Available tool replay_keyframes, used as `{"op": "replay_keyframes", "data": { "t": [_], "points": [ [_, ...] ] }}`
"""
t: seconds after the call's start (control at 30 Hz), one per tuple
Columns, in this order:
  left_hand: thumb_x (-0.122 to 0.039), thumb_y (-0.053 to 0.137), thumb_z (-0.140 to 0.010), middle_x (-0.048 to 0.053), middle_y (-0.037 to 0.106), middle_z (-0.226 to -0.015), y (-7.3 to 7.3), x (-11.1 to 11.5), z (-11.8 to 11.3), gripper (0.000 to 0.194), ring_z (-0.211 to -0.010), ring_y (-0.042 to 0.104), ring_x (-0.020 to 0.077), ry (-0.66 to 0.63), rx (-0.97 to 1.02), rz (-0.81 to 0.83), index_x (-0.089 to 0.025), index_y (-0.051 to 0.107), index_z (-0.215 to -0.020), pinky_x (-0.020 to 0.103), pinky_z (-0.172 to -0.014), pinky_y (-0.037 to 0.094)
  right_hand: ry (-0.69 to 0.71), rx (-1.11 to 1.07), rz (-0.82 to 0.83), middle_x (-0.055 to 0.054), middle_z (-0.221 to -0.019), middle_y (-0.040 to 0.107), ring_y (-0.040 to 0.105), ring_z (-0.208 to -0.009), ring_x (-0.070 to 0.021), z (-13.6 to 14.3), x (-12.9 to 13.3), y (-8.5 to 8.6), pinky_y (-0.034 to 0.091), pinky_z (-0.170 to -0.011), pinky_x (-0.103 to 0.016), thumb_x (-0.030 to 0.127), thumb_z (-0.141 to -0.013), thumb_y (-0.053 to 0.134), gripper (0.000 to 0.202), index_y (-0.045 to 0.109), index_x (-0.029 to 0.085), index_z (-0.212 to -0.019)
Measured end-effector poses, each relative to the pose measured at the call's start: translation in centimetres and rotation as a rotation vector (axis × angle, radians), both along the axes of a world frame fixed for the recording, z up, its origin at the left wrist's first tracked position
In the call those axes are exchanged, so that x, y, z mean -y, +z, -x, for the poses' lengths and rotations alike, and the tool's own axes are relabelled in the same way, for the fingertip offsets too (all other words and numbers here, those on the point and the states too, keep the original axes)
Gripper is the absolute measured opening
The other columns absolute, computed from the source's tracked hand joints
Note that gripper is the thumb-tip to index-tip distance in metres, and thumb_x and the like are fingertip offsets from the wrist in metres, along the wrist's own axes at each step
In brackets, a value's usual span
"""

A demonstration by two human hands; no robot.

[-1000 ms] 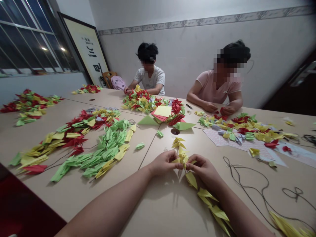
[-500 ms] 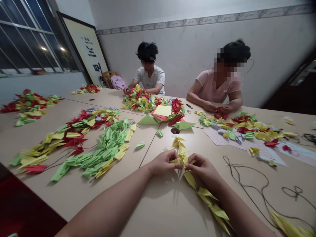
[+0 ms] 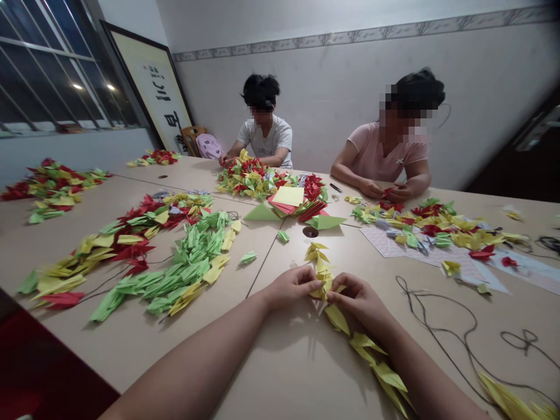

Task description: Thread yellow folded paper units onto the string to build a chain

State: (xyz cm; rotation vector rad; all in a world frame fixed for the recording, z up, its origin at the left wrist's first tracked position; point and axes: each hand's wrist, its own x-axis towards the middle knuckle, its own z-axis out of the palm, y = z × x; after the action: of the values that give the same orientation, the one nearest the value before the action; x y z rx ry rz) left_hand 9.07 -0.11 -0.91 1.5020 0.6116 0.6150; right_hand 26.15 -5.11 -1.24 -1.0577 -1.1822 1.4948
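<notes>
Left hand (image 3: 294,289): thumb and forefinger clamped on the near end of a folded yellow paper (image 3: 322,286). Half a second ago a yellow point stuck out leftward through this grip; now it no longer shows there.

Right hand (image 3: 356,296): thumb and forefinger pinched together on the same paper's right side, just beside the left fingertips; position nearly as before.

Folded yellow paper: between both hands, over the table (image 3: 280,373), with further yellow folds beyond it.

Yellow paper chain (image 3: 371,353): trails from the right fingertips toward the near edge, beside the right forearm; lie unchanged.

Black cord (image 3: 424,321): looped on the table, right of the right arm; unmoved.

Green paper pile (image 3: 188,268): left of the hands; unmoved.

Paper squares (image 3: 289,197): stacked beyond the hands; unmoved.

Co-worker in pink (image 3: 385,154): both hands at a red paper (image 3: 388,191), which shows smaller than a second ago.
</notes>
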Motion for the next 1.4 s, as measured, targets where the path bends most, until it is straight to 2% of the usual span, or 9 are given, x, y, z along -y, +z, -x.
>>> {"op": "replay_keyframes", "data": {
  "t": [0.23, 0.4, 0.7, 0.9, 1.07, 1.13, 1.23, 1.3, 1.4],
  "points": [
    [-0.044, 0.055, -0.074, -0.003, 0.043, -0.062, -0.4, 0.0, 0.0, 0.031, -0.058, 0.038, 0.0086, 0.009, -0.061, -0.124, -0.014, 0.046, -0.070, 0.021, -0.054, 0.030, -0.021, 0.103, 0.015, 0.004, -0.053, 0.053, 0.046, -0.050, -0.0085, 0.2, -0.1, 0.8, 0.033, -0.049, -0.022, 0.042, -0.066, 0.065, 0.031, 0.047, 0.017, -0.060],
    [-0.042, 0.054, -0.075, -0.003, 0.042, -0.061, -0.5, 0.0, 0.0, 0.029, -0.057, 0.036, 0.0086, 0.010, -0.076, -0.165, -0.014, 0.047, -0.070, 0.021, -0.053, 0.028, -0.032, 0.136, -0.001, 0.004, -0.051, 0.053, 0.044, -0.048, -0.0082, 0.2, -0.3, 0.5, 0.032, -0.048, -0.022, 0.040, -0.065, 0.066, 0.032, 0.045, 0.017, -0.057],
    [-0.040, 0.052, -0.077, -0.004, 0.039, -0.060, -0.5, 0.0, 0.0, 0.028, -0.057, 0.035, 0.0086, 0.051, -0.062, -0.216, -0.014, 0.046, -0.067, 0.021, -0.054, 0.029, -0.154, 0.191, -0.023, 0.003, -0.050, 0.050, 0.040, -0.046, -0.0076, 0.4, -0.3, 0.4, 0.030, -0.045, -0.022, 0.044, -0.061, 0.068, 0.035, 0.046, 0.017, -0.056],
    [-0.040, 0.051, -0.077, -0.004, 0.038, -0.060, -0.4, 0.0, 0.0, 0.027, -0.056, 0.035, 0.0085, 0.061, -0.112, -0.236, -0.015, 0.045, -0.068, 0.020, -0.052, 0.029, -0.140, 0.212, -0.041, 0.004, -0.049, 0.047, 0.039, -0.047, -0.0081, 0.4, -0.3, 0.2, 0.030, -0.045, -0.022, 0.045, -0.063, 0.065, 0.034, 0.046, 0.018, -0.057],
    [-0.037, 0.049, -0.078, -0.003, 0.042, -0.059, -0.1, 0.2, -0.1, 0.024, -0.055, 0.037, 0.0090, 0.136, -0.245, -0.339, -0.015, 0.046, -0.068, 0.021, -0.051, 0.030, -0.182, 0.462, -0.246, 0.001, -0.057, 0.047, 0.042, -0.055, -0.0111, -1.0, -0.1, 1.1, 0.033, -0.051, -0.024, 0.044, -0.073, 0.054, 0.029, 0.052, 0.017, -0.061],
    [-0.036, 0.049, -0.078, -0.003, 0.044, -0.060, -0.2, 0.2, -0.1, 0.023, -0.055, 0.038, 0.0093, 0.161, -0.276, -0.381, -0.016, 0.046, -0.068, 0.021, -0.052, 0.031, -0.136, 0.648, -0.344, 0.002, -0.054, 0.044, 0.039, -0.053, -0.0109, -1.7, 0.0, 1.8, 0.031, -0.050, -0.024, 0.041, -0.073, 0.054, 0.029, 0.050, 0.018, -0.055],
    [-0.033, 0.047, -0.079, -0.002, 0.049, -0.066, -0.3, 0.2, -0.1, 0.019, -0.061, 0.044, 0.0108, 0.196, -0.291, -0.431, -0.016, 0.047, -0.070, 0.022, -0.056, 0.034, 0.073, 0.931, -0.404, 0.004, -0.048, 0.039, 0.034, -0.048, -0.0092, -2.3, 0.4, 2.7, 0.025, -0.046, -0.023, 0.038, -0.071, 0.055, 0.031, 0.043, 0.019, -0.050],
    [-0.031, 0.046, -0.079, -0.001, 0.051, -0.069, -0.3, 0.2, -0.1, 0.017, -0.064, 0.046, 0.0117, 0.196, -0.302, -0.454, -0.016, 0.047, -0.072, 0.022, -0.059, 0.035, 0.207, 1.090, -0.412, 0.004, -0.049, 0.044, 0.036, -0.047, -0.0090, -2.3, 0.7, 3.2, 0.023, -0.046, -0.023, 0.036, -0.068, 0.057, 0.027, 0.045, 0.019, -0.052],
    [-0.032, 0.043, -0.081, -0.002, 0.052, -0.068, -0.2, 0.3, -0.1, 0.018, -0.064, 0.047, 0.0120, 0.205, -0.322, -0.466, -0.017, 0.047, -0.072, 0.023, -0.059, 0.036, 0.279, 1.208, -0.377, 0.003, -0.054, 0.053, 0.041, -0.049, -0.0100, -2.1, 1.2, 3.7, 0.022, -0.046, -0.022, 0.030, -0.062, 0.062, 0.013, 0.053, 0.021, -0.066]
  ]
}}
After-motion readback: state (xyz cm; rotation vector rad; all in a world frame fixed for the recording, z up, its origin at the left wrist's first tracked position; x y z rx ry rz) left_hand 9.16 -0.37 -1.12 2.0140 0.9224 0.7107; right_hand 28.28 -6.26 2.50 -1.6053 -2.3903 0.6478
